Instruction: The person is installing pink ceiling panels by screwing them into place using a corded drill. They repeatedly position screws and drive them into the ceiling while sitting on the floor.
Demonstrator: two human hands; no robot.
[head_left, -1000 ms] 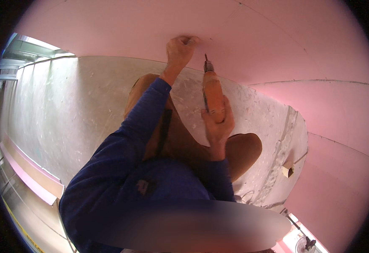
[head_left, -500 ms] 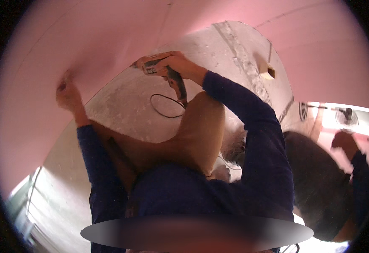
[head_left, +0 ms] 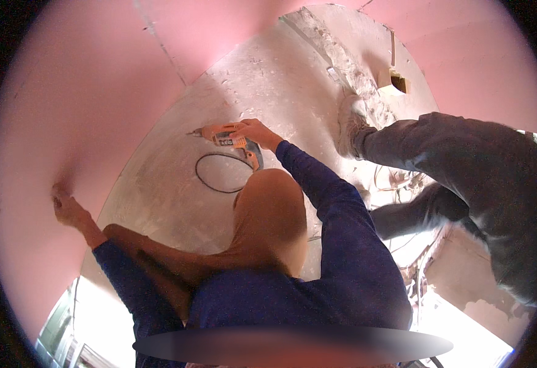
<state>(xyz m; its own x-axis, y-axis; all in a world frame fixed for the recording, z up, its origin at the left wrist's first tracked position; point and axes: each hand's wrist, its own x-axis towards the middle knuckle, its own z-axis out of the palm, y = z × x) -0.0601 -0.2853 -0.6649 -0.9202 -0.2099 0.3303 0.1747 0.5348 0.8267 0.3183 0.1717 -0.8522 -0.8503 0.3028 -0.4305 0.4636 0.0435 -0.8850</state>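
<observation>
An orange and black corded screw gun [head_left: 222, 136] is in my right hand [head_left: 255, 131], which grips its rear end. Its bit points left toward the pink wall board [head_left: 121, 80] and stands apart from it. A dark cable loop [head_left: 198, 175] shows beside the grip. Against the board at the left, my left hand [head_left: 72, 211] is closed, its fingertips at the surface. What those fingers pinch, if anything, is too small to make out. My bent knee [head_left: 271, 208], in brown trousers, is just below the screw gun.
Another person stands close on the right, with a dark trouser leg [head_left: 458, 147] and a dusty shoe [head_left: 351, 129] on the floor. An open cardboard box [head_left: 394, 83] sits farther back. Cables [head_left: 397, 181] lie near that person's feet. Dusty grey floor [head_left: 262, 73] meets the curved pink boards.
The screw gun has drawn back from the board, and my right hand has shifted to its rear. My left hand is lower and farther left in view. The other person's legs have stepped in at right.
</observation>
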